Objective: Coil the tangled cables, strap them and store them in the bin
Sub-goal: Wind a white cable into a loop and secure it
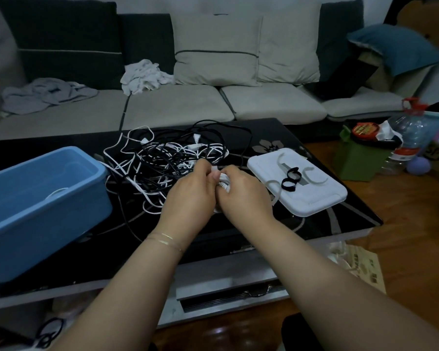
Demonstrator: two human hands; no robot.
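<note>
Item: white cable coil (223,184), centre of the frame, above the black glass table (314,224). We grip it between both hands. Our left hand (188,198) curls its fingers round the coil's left side, thumb and fingertips pinching a white cable end at the top. Our right hand (243,196) wraps round the coil's right side, so most of the coil is hidden.

Item: tangled cables (167,158), black and white, heaped just above and left of our hands. Loose strands trail from the heap toward the table's near edge; one black strand runs down close to that edge below our left wrist.

Item: blue bin (43,203), left of the frame, open-topped, its near corner reaching the table's front edge. A white loop lies inside it. The bin touches the heap's left-hand strands.

Item: white lid (309,201), right of centre, flat on the table, near the table's right edge. On it lie two black straps (290,179) rolled into rings and some pale curved strips.

Open tabletop shows between our forearms and between the lid and the right corner.

Surroundings: grey sofa (188,105) across the top of the frame, close behind the table's far edge, with crumpled cloths (145,77) on its seat; a green box (360,158) and a plastic bottle (411,130) on the wooden floor at right.
</note>
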